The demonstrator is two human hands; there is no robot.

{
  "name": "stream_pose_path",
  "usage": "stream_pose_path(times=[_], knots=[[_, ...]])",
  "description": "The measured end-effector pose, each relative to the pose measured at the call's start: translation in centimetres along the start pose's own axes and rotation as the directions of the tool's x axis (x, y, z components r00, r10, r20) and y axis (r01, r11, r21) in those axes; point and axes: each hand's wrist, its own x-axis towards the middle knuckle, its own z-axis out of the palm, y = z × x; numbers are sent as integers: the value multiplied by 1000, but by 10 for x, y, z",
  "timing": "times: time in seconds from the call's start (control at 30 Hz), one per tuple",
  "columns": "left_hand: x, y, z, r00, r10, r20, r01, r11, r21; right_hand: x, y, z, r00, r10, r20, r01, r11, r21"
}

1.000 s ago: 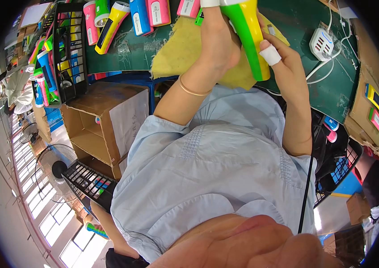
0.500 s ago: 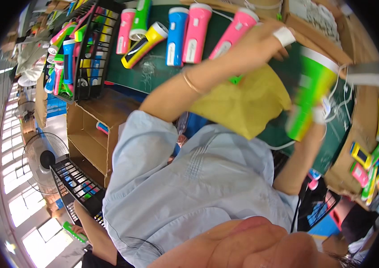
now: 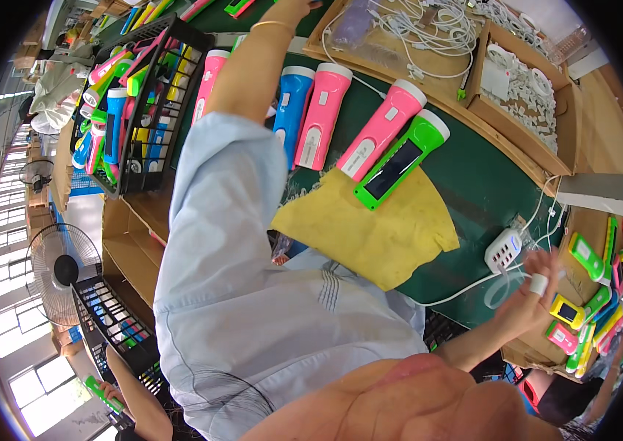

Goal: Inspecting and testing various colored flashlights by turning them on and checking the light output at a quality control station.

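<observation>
My left arm stretches far across the table, and my left hand (image 3: 293,9) is at the top rim of the picture with its fingers mostly cut off. Spread and without a flashlight, my right hand (image 3: 528,294) is by the cardboard box at the right; a smeared pale loop is beside it. A green flashlight (image 3: 400,162) with a dark panel lies on a yellow cloth (image 3: 363,231). Beside it lie a pink flashlight (image 3: 383,128), another pink flashlight (image 3: 323,117) and a blue flashlight (image 3: 293,106). A third pink flashlight (image 3: 209,81) is partly behind my left arm.
A white multi-port charger (image 3: 503,250) with cables sits near my right hand. The right cardboard box (image 3: 535,345) holds several flashlights. A black basket (image 3: 151,110) of flashlights is at the left. White cables (image 3: 429,37) and a carton of small white parts (image 3: 565,117) lie beyond.
My left hand has swung from the right to the far left. My right hand has let go of a green-and-yellow flashlight and moved lower. The green flashlight on the cloth is uncovered.
</observation>
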Motion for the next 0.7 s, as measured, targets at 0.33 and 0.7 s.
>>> stream_pose_path(times=[0.33,0.7], knots=[[-451,-29,107,215,5,977,877,438,-195,-56,-57,128,732,452,510,-632,731,259],[-482,-47,140,833,148,533,126,888,-443,-124,-1,80,843,35,536,67,984,-168]])
